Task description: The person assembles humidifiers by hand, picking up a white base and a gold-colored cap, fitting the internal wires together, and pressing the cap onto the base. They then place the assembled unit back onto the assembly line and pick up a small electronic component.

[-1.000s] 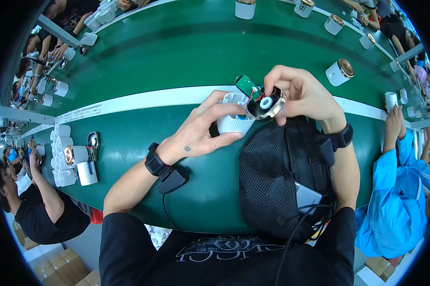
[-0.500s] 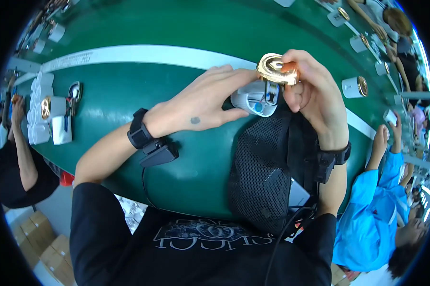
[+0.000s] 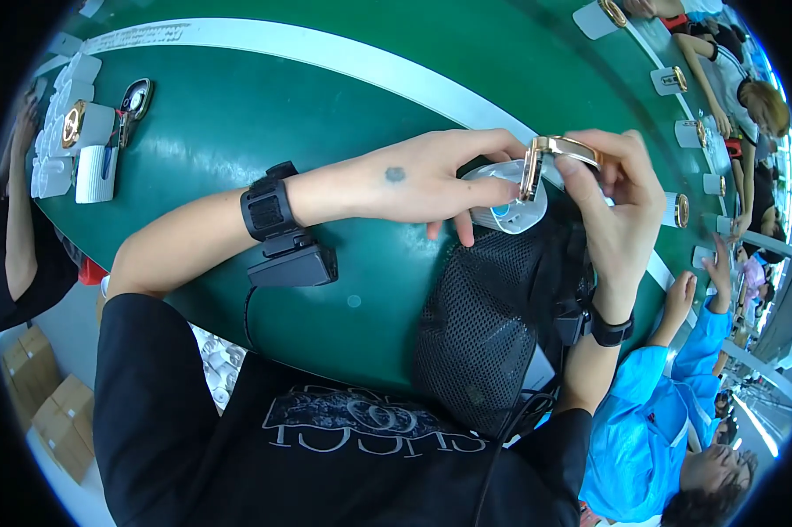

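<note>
L hand grips white housing, half hidden; R hand grip pinches gold ring

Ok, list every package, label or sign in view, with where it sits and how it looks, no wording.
Cardboard boxes: brown, stacked on the floor at lower left, beside the green table.
White stripe: long band along the table, small dark print near its far left end.
White housing: rounded, under the left hand, small blue round mark on its side.
No screens show.

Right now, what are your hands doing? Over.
Left hand holds white part. Right hand grips gold ring piece against it. Black mesh bag below, nothing blocking.
</note>
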{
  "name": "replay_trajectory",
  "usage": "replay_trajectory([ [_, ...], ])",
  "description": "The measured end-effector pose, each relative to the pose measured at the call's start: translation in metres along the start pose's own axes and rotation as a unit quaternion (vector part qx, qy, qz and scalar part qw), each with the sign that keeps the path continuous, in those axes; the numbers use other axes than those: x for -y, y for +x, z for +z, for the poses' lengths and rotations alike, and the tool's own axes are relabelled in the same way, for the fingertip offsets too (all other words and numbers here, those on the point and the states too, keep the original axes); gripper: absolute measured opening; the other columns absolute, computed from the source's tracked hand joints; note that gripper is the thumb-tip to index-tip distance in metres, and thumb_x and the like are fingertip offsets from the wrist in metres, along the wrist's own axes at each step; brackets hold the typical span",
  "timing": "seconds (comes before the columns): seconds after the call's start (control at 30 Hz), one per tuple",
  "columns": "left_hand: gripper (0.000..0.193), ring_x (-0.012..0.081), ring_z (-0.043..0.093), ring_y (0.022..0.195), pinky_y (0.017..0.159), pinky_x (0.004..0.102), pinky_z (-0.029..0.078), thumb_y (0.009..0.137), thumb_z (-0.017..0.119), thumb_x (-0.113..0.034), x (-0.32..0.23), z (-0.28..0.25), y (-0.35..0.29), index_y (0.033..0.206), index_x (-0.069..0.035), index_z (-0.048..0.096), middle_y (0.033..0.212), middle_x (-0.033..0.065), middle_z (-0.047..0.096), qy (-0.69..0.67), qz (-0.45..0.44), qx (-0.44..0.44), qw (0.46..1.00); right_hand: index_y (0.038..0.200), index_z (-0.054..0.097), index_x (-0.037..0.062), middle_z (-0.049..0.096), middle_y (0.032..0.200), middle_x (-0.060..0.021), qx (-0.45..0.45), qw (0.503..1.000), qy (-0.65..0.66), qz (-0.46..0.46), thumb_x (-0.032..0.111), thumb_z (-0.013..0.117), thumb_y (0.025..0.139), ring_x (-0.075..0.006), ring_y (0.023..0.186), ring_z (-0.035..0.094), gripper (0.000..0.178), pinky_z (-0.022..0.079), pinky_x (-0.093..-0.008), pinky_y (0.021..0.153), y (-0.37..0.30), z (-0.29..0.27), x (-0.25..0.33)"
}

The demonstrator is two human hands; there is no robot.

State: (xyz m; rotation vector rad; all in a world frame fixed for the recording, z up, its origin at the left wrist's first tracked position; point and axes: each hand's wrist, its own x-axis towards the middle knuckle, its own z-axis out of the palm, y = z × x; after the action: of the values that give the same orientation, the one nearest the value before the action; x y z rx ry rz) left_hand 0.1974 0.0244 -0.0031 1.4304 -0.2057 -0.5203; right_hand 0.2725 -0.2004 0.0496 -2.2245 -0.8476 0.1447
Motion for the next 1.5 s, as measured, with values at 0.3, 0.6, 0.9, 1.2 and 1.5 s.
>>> replay_trajectory([
  [0.3, 0.055, 0.0213, 0.075, 0.077, 0.063, 0.0285, 0.061, 0.1, 0.056, -0.026, -0.001, 0.0, -0.001, 0.147, -0.003, 0.044, 0.135, 0.0176, 0.058, -0.044, -0.028, -0.01, 0.999, 0.096, 0.04, 0.0024, 0.069, 0.097, -0.015, -0.043, 0.999, 0.01, 0.017, 0.007, 0.072, 0.092, -0.0203, 0.068, 0.06, 0.033, 0.05, -0.0306, 0.065, -0.005, 0.016, 0.018],
  [0.6, 0.048, 0.0187, 0.074, 0.079, 0.064, 0.0271, 0.06, 0.106, 0.055, -0.028, 0.007, 0.0, 0.001, 0.148, -0.009, 0.043, 0.119, 0.0127, 0.064, 0.004, 0.014, 0.016, 1.0, 0.102, 0.036, 0.0033, 0.062, 0.105, -0.0206, -0.087, 0.99, -0.05, -0.098, 0.013, 0.071, 0.095, -0.0258, 0.075, 0.062, 0.037, 0.052, -0.0347, 0.069, -0.004, 0.036, 0.009],
  [0.9, 0.041, 0.0182, 0.071, 0.065, 0.061, 0.0315, 0.057, 0.097, 0.058, -0.025, 0.004, 0.016, 0.004, 0.129, 0.001, 0.057, 0.091, 0.0141, 0.07, -0.031, 0.017, -0.071, 0.997, 0.107, 0.039, 0.0019, 0.055, 0.106, -0.0184, -0.028, 0.991, -0.022, -0.128, 0.028, 0.083, 0.087, -0.0294, 0.087, 0.058, 0.055, 0.051, -0.0394, 0.078, -0.008, 0.035, 0.002],
  [1.2, 0.04, 0.0125, 0.067, 0.068, 0.058, 0.0269, 0.054, 0.098, 0.062, -0.012, 0.011, 0.02, 0.006, 0.136, -0.001, 0.056, 0.089, 0.0074, 0.068, -0.045, 0.034, -0.104, 0.993, 0.111, 0.05, 0.0009, 0.058, 0.108, -0.0188, -0.042, 0.98, -0.112, -0.158, 0.028, 0.086, 0.082, -0.0306, 0.093, 0.06, 0.054, 0.051, -0.0382, 0.079, -0.015, 0.04, 0.009],
  [1.5, 0.054, 0.0146, 0.069, 0.069, 0.061, 0.0281, 0.055, 0.095, 0.072, -0.022, 0.031, 0.006, 0.008, 0.142, -0.003, 0.051, 0.092, 0.0105, 0.069, 0.133, 0.212, -0.075, 0.965, 0.116, 0.046, 0.0003, 0.058, 0.115, -0.0218, -0.088, 0.977, -0.084, -0.176, 0.03, 0.072, 0.095, -0.025, 0.1, 0.057, 0.045, 0.049, -0.0368, 0.087, -0.023, 0.039, 0.002],
])
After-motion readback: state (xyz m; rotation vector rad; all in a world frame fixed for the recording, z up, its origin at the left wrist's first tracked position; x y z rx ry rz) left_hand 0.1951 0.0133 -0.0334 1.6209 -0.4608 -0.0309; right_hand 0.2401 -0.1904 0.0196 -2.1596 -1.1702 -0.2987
